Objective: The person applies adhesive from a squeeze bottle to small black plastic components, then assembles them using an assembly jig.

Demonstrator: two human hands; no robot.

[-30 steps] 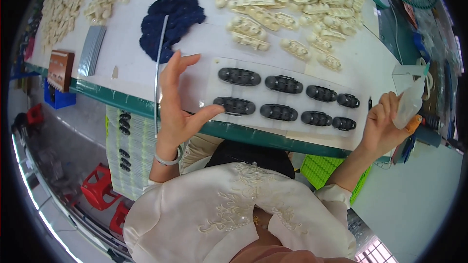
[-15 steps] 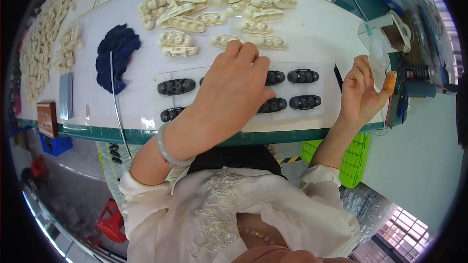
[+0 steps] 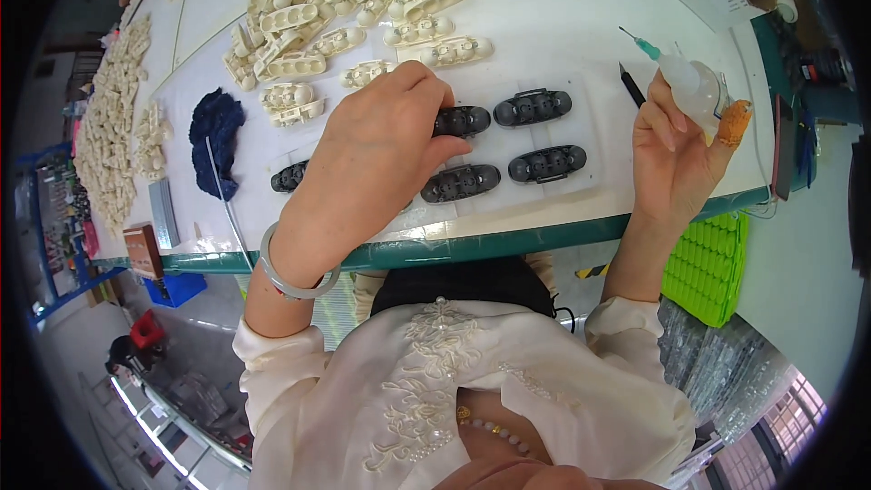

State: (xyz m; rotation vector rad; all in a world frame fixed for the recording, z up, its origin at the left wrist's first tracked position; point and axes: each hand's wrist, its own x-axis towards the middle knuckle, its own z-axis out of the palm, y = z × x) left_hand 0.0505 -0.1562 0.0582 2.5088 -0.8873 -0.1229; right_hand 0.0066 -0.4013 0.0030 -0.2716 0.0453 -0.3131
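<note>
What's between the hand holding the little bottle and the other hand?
Between the right hand with its squeeze bottle and the left hand lie black oval parts, in the head view.

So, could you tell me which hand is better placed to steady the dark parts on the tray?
Probably the left hand: it already rests over the dark parts, while the right hand holds a needle-tipped bottle.

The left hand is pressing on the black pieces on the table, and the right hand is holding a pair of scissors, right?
Not quite. The left hand does rest on the black pieces on the table, but the right hand holds no scissors. The head view shows it gripping a small clear squeeze bottle with a needle tip.
</note>
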